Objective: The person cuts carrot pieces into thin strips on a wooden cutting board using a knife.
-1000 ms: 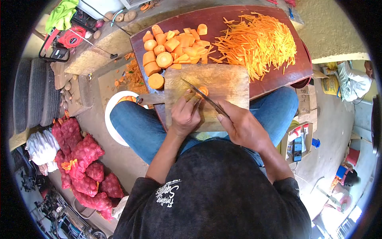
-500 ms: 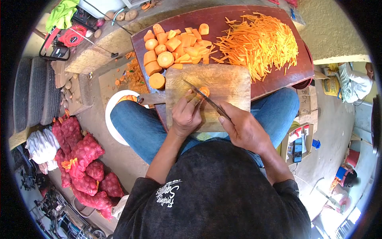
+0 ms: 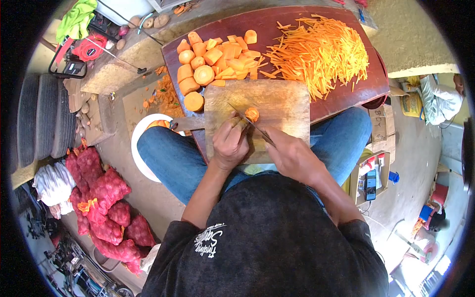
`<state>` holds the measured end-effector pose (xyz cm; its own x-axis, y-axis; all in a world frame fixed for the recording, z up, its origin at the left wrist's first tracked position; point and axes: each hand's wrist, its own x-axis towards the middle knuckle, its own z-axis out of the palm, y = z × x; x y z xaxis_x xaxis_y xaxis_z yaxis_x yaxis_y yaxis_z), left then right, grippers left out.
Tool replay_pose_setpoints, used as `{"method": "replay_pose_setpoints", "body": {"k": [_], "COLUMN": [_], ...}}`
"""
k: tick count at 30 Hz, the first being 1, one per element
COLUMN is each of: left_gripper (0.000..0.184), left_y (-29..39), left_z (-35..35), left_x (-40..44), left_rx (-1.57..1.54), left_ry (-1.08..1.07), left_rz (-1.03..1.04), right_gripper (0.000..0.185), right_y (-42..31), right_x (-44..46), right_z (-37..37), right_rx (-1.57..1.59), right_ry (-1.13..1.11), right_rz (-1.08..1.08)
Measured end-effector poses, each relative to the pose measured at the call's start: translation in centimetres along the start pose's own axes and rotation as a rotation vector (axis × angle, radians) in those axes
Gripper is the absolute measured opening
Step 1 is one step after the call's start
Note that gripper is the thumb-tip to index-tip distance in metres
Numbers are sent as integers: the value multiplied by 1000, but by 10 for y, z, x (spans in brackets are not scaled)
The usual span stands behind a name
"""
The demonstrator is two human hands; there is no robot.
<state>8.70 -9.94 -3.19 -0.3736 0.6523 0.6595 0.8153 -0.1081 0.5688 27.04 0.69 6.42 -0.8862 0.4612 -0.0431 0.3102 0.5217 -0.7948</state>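
My right hand grips a knife by its handle, the blade slanting up and left over a wooden cutting board. My left hand is closed on a piece of carrot, mostly hidden by the fingers, just left of the blade. A small cut bit of carrot lies against the blade's right side. Beyond the board sit thick carrot chunks at the left and a heap of carrot strips at the right.
The board rests on a dark red table across my knees. A white basin stands by my left leg. Red net sacks lie on the floor at left, tyres behind them. A box with a phone is at right.
The knife and my right hand have moved slightly left and down, with the blade now closer to my left fingers. The small carrot bit has shifted a little on the blade's right side.
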Motion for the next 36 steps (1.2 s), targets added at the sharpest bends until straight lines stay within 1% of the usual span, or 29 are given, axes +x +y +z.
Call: {"method": "replay_pose_setpoints", "body": {"k": [2, 5, 8, 11, 13, 16, 19, 23, 27, 31, 34, 36], "left_gripper": [26, 25, 27, 34, 40, 49, 49, 46, 41, 39, 35, 38], "left_y": [-1, 1, 3, 5, 3, 5, 4, -4, -7, -9, -14, -15], "left_z": [-1, 2, -3, -7, -1, -1, 3, 7, 10, 7, 6, 4], "left_x": [0, 2, -1, 1, 4, 7, 12, 9, 8, 13, 16, 18], "left_rx": [-11, -40, -32, -17, -37, 1, 19, -11, -24, 17, 106, 185], "left_ry": [1, 2, -32, -74, -71, -150, -219, -246, -213, -212, -202, -223], "left_rz": [5, -31, -102, -149, -146, -210, -210, -168, -144, -85, 35, 112], "right_gripper": [43, 42, 43, 41, 40, 39, 37, 37, 36, 36, 36, 37], "right_y": [4, 12, 2, -4, -1, 7, 26, 30, 24, 26, 26, 28], "right_x": [3, 3, 0, -5, -9, -17, -27, -33, -30, -30, -29, -28], "right_z": [2, 1, -4, -16, -23, -30, -22, -18, -22, -23, -21, -16], "right_rx": [-3, -10, 31, 101, 144, 167, 217, 280, 291, 262, 252, 260], "right_ry": [-54, -43, 17, 127, 154, 178, 195, 194, 171, 116, 88, 116], "right_rz": [65, -39, -70, -144, -52, 68, 165, 255, 271, 220, 188, 146]}}
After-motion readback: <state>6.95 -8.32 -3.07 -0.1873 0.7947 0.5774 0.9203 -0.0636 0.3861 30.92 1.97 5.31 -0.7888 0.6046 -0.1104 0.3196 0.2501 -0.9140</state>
